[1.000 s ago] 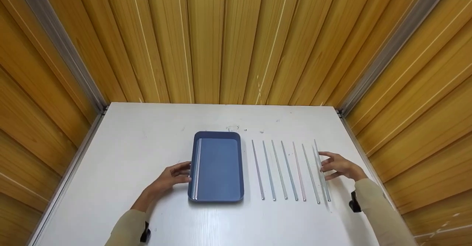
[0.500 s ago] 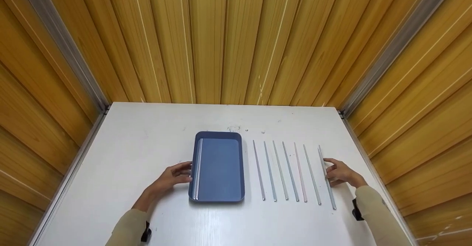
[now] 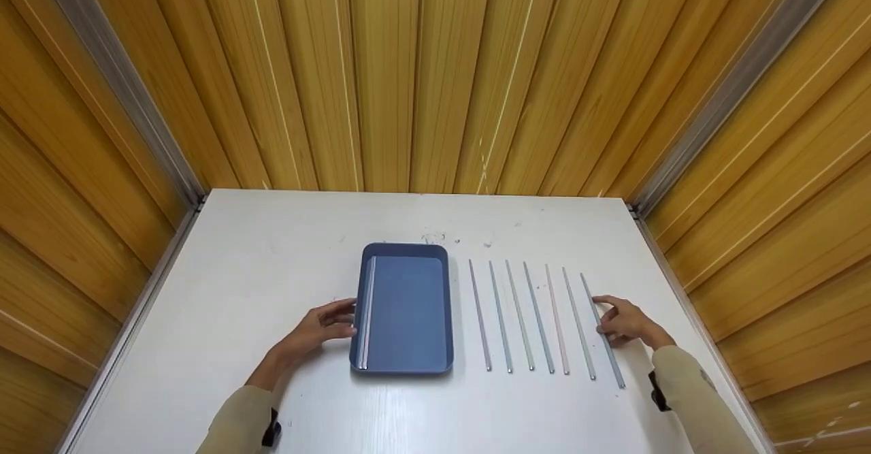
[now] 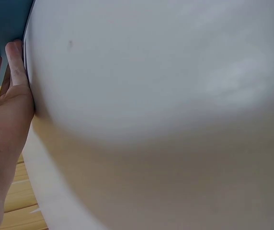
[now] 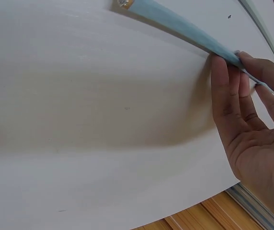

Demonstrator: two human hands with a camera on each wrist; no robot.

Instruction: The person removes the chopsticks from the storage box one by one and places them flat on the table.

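In the head view my right hand (image 3: 626, 321) pinches a light blue chopstick (image 3: 614, 365) between thumb and fingertips, at the right end of a row. The right wrist view shows this chopstick (image 5: 175, 23) lying slantwise, its thick end capped in shiny metal, close to the table. A blue rectangular tray (image 3: 412, 311) stands left of the row, with pale chopsticks (image 3: 368, 311) lying along its left wall. Against that wall's outer side rests my left hand (image 3: 314, 331). Its extended fingers (image 4: 16, 64) touch the tray in the left wrist view.
Several pastel chopsticks (image 3: 533, 318) lie spaced out, roughly parallel, between the tray and my right hand. All stand on a white table (image 3: 286, 236). Yellow wood-look panels (image 3: 381, 73) rise at the back and both sides, with grey metal posts (image 3: 170, 148) in the corners.
My right hand has brought the light blue chopstick toward me and slightly right, and its far end now leans more to the left. The left hand and the tray stay put.
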